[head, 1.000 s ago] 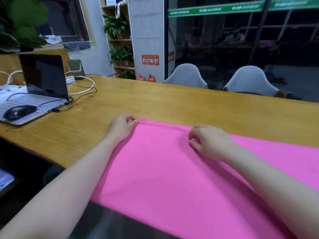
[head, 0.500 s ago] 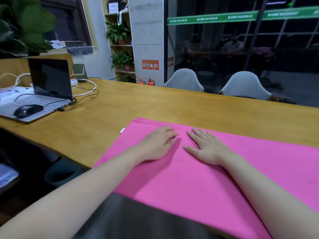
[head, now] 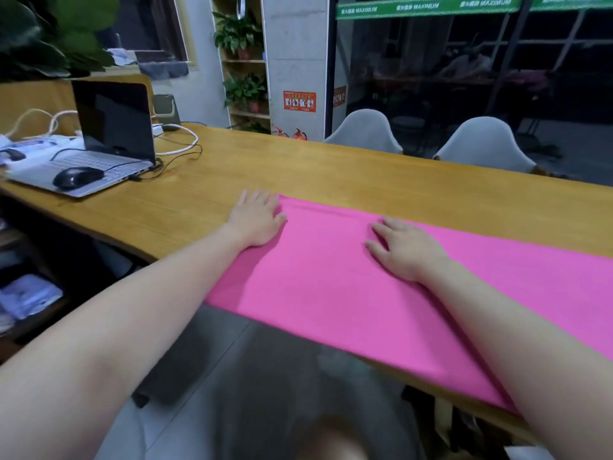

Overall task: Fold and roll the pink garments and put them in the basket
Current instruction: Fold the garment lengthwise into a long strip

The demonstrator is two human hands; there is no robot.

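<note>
Head view shows a pink garment (head: 348, 287) lying flat on a long wooden table (head: 298, 171). It sits at the near edge of the table and runs off toward the right edge of the picture. Its near side hangs a little over the table's near edge. The left hand (head: 253, 219) lies flat with fingers straight, on the far left corner of the garment, fingertips reaching onto the bare wood. The right hand (head: 406, 249) lies flat on the garment too, fingers spread wide, near its far edge. Both hands hold nothing. A laptop (head: 96, 144) with a mouse (head: 78, 177) on it sits at the table's left end. Two white chairs (head: 365, 131) stand past the far edge.
</note>
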